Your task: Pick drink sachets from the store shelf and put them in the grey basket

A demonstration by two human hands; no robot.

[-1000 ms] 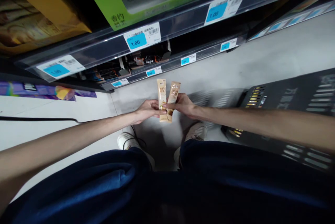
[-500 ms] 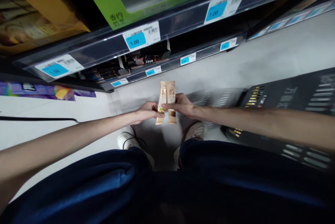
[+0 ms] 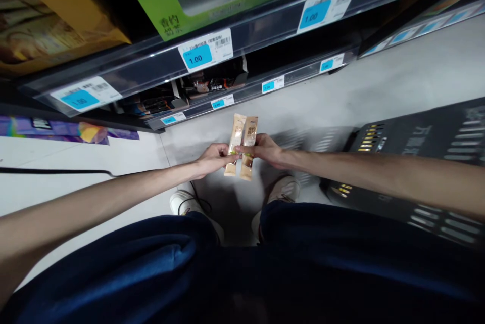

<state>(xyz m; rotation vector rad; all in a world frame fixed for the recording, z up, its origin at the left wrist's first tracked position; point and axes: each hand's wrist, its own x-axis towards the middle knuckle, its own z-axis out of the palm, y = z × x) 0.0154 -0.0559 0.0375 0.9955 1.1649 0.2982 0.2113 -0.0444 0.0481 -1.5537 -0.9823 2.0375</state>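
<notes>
Two slim beige sachets are held side by side above the floor, in front of the lowest shelf. My left hand [image 3: 214,159] is closed on the left sachet [image 3: 237,132], its thumb lying across the lower part. The right sachet [image 3: 250,134] is in my right hand [image 3: 267,150], whose thumb reaches across it toward the other one. Both sachets lean slightly, their tops tilted to the right, with printed faces up. My fingers behind them are largely hidden.
Shelf edges with price tags [image 3: 205,50] run across the top, under a green box [image 3: 170,15] and a yellow pack [image 3: 76,15]. Dark packets [image 3: 212,84] fill a carton on the bottom shelf. A dark slotted basket [image 3: 401,147] stands at right; purple packaging [image 3: 60,130] lies at left.
The sachets have tilted a little to the right at the top, and a narrow gap shows between their lower ends. My hands have shifted only slightly.
</notes>
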